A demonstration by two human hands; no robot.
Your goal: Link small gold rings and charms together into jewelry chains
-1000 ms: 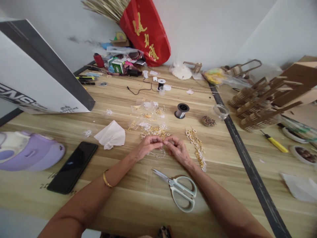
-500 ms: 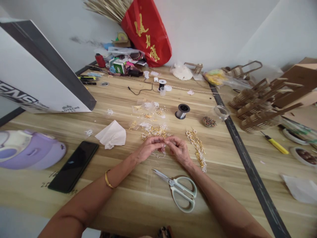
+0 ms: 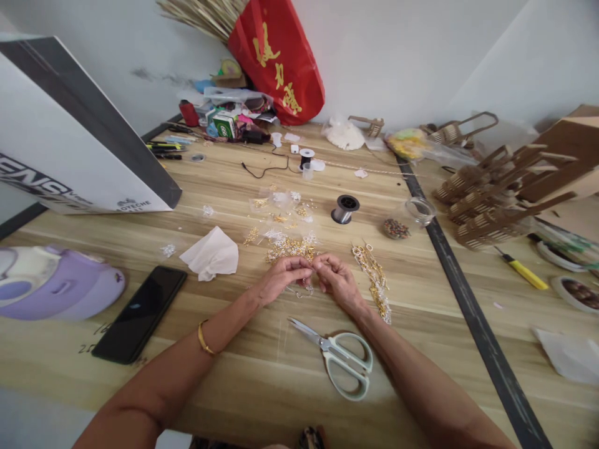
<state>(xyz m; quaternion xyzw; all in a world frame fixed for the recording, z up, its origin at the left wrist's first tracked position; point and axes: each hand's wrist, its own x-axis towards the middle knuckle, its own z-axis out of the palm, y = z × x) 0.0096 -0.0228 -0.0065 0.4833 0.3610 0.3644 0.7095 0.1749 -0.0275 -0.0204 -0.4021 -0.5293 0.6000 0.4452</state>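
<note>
My left hand (image 3: 285, 277) and my right hand (image 3: 336, 275) meet over the table, thumbs and forefingers pinched close together. From under my left fingers hangs a thin silver chain (image 3: 302, 293), its upper part hidden by the hand. Whatever my right fingertips pinch is too small to make out. Just beyond my hands lies a heap of gold and silver beads and findings (image 3: 290, 246). Right of my right hand are finished-looking gold and silver chains (image 3: 374, 284). Scissors with pale green handles (image 3: 334, 358) rest between my forearms.
A spool of wire (image 3: 345, 210) and a jar of small beads (image 3: 397, 229) stand beyond my right hand. To the left are a tissue (image 3: 211, 254), a black phone (image 3: 139, 315) and a purple-and-white object (image 3: 60, 284). A yellow-handled tool (image 3: 526, 273) lies far right.
My right fingertips have shifted slightly, from touching the left ones to a small gap. The chain under my left hand stays nearly in place.
</note>
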